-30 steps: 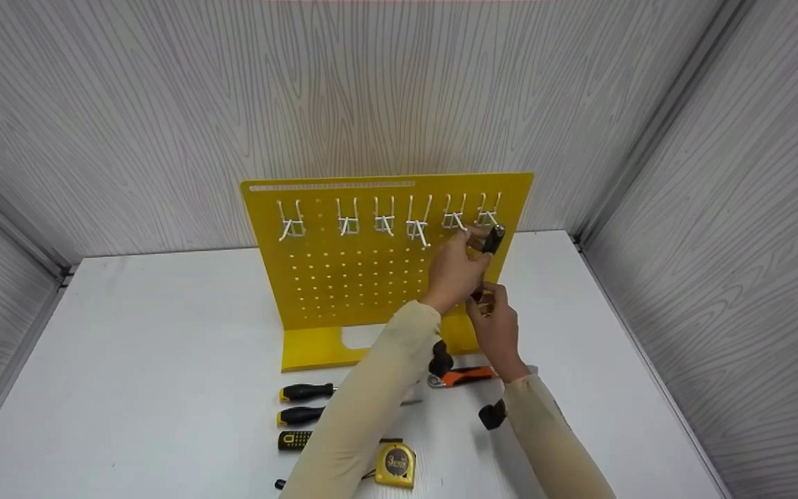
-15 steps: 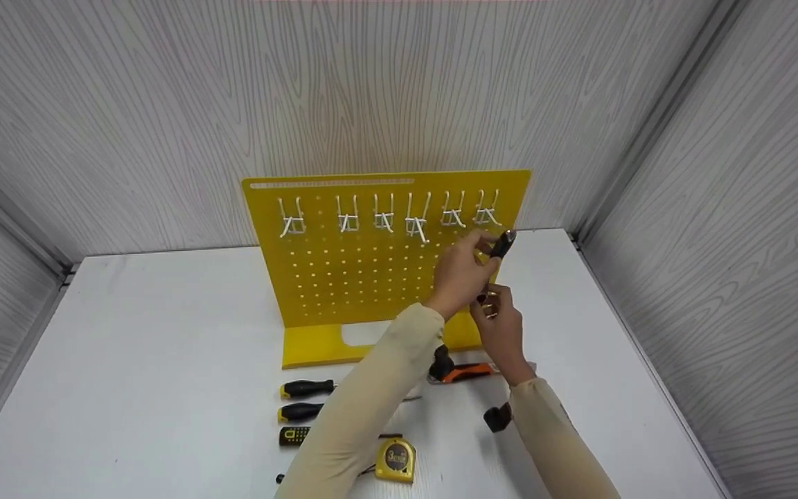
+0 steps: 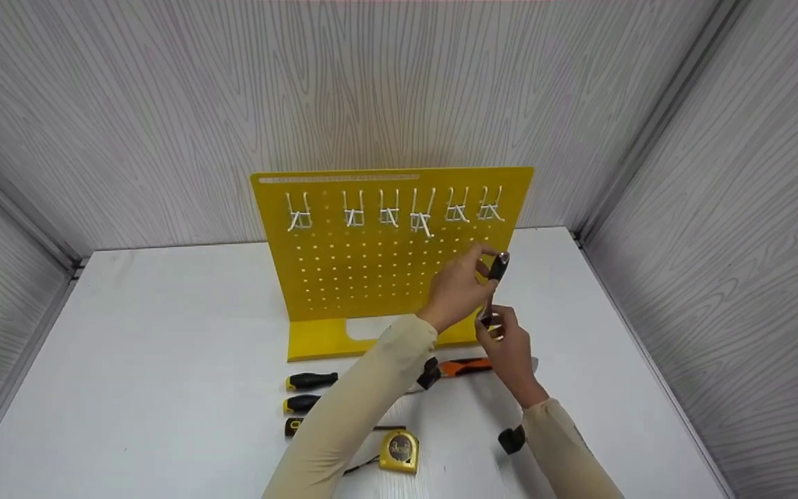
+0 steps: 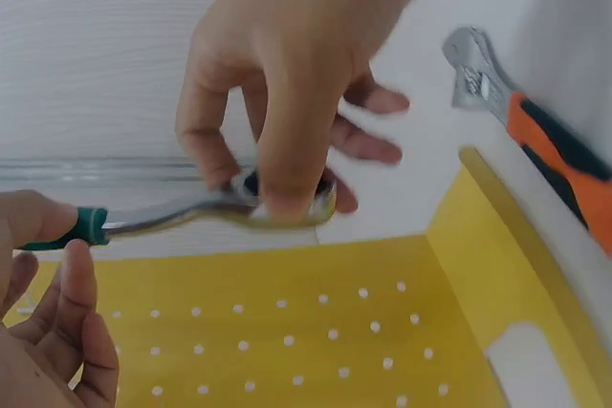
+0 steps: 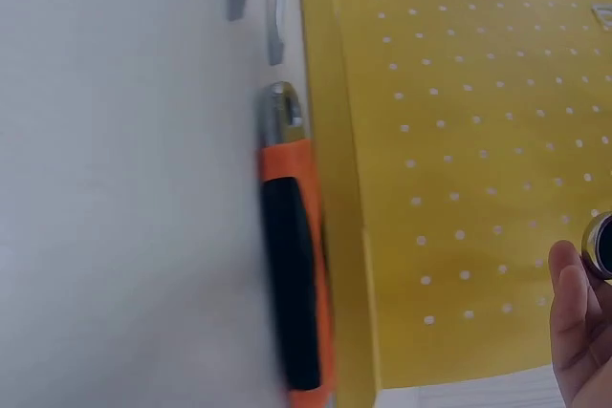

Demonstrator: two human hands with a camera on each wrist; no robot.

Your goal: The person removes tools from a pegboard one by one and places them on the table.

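In the head view a ratchet wrench (image 3: 499, 267) stands tilted in front of the pegboard's right part. My left hand (image 3: 460, 287) grips its upper, handle end. Below, my right hand (image 3: 510, 350) pinches the lower end. The left wrist view shows the ratchet's green handle collar and bare metal shaft (image 4: 158, 220); the right fingers hold its round head, which is blurred and partly covered. At the edge of the right wrist view, the right hand's fingers (image 5: 579, 332) touch the round head (image 5: 601, 246).
A yellow pegboard (image 3: 343, 270) with several white hooks (image 3: 420, 220) stands behind the hands. An orange-and-black adjustable wrench (image 3: 465, 366) lies before its base. Black-and-yellow screwdrivers (image 3: 312, 380), a tape measure (image 3: 399, 450) and other tools lie nearer, partly behind the left sleeve.
Both hands have come down and slightly away from the hooks with the ratchet wrench. Its upper end now sits lower, below the rightmost hook. The head view has also shifted a little.
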